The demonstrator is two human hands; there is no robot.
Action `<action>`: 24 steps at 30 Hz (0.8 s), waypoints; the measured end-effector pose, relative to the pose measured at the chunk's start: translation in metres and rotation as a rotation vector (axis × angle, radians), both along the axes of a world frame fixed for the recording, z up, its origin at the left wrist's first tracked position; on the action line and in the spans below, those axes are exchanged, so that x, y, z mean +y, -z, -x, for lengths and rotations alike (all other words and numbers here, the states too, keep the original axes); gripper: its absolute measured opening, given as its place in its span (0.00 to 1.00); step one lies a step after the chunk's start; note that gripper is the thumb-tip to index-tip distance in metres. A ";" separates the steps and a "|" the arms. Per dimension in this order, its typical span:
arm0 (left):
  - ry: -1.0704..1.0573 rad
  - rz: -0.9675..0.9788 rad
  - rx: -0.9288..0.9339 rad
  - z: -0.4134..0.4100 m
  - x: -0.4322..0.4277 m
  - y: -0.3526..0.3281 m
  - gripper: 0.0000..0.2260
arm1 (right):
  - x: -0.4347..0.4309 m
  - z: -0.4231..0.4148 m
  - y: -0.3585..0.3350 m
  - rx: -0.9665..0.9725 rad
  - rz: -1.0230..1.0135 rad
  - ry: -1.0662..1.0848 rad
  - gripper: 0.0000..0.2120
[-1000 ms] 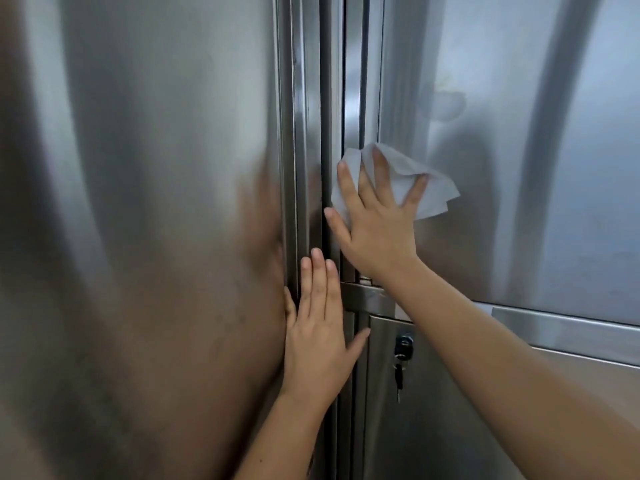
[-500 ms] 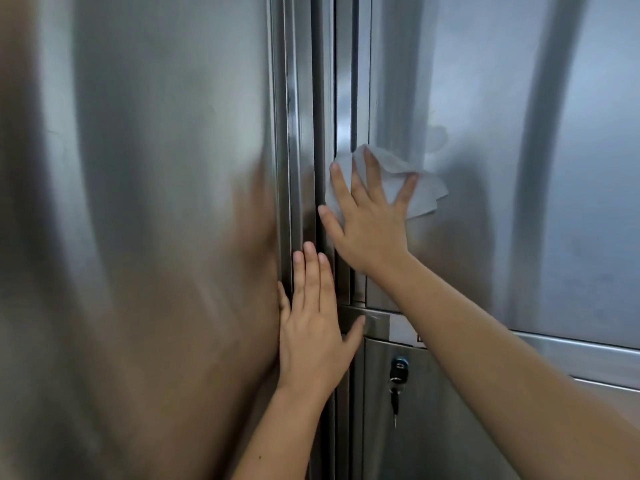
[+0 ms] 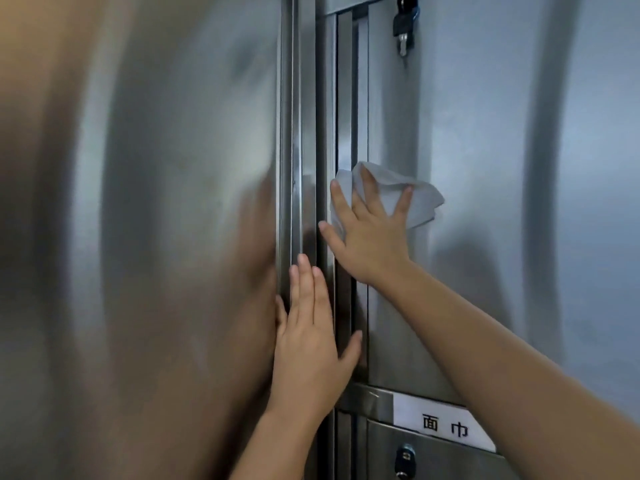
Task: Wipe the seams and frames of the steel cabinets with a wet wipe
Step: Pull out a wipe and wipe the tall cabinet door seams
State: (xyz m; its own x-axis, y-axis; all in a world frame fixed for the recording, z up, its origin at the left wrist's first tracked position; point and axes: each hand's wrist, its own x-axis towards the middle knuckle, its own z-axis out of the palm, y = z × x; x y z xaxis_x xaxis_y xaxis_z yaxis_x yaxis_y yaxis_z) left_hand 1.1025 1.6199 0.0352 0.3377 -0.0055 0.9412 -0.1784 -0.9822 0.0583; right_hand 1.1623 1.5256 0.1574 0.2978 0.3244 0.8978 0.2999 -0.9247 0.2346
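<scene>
Steel cabinets fill the view, with vertical frame strips and a dark seam [image 3: 353,98] running down the middle. The right hand [image 3: 372,244] presses a crumpled white wet wipe [image 3: 420,202] flat against the right door [image 3: 485,168] just beside the seam, fingers [image 3: 339,199] spread wide over the wipe. The left hand [image 3: 311,351] lies flat lower down on the frame strips [image 3: 301,133], fingers pressed together, thumb out toward the seam, holding nothing. Above the wipe the seam runs bare up to a key lock [image 3: 403,26]; below sits a white label [image 3: 445,426].
</scene>
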 end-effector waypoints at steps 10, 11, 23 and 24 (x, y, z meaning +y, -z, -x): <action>0.010 -0.020 -0.074 -0.013 0.002 -0.029 0.46 | -0.003 -0.003 -0.020 -0.130 0.038 -0.040 0.34; 0.007 -0.020 -0.095 -0.015 0.001 -0.037 0.45 | -0.002 -0.002 -0.034 -0.116 0.052 -0.011 0.34; 0.011 -0.004 -0.232 -0.026 0.003 -0.088 0.34 | 0.001 0.003 -0.085 -0.016 -0.009 0.012 0.30; 0.016 0.002 -0.232 -0.027 0.003 -0.087 0.35 | 0.001 0.003 -0.089 -0.014 -0.010 0.016 0.30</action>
State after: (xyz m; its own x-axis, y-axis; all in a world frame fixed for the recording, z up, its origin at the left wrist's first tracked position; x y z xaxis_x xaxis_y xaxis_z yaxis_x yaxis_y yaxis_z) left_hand 1.1299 1.6230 0.1225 0.1117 -0.0074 0.9937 -0.2030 -0.9790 0.0156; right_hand 1.1591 1.5265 0.2462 0.2900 0.3109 0.9051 0.2817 -0.9316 0.2297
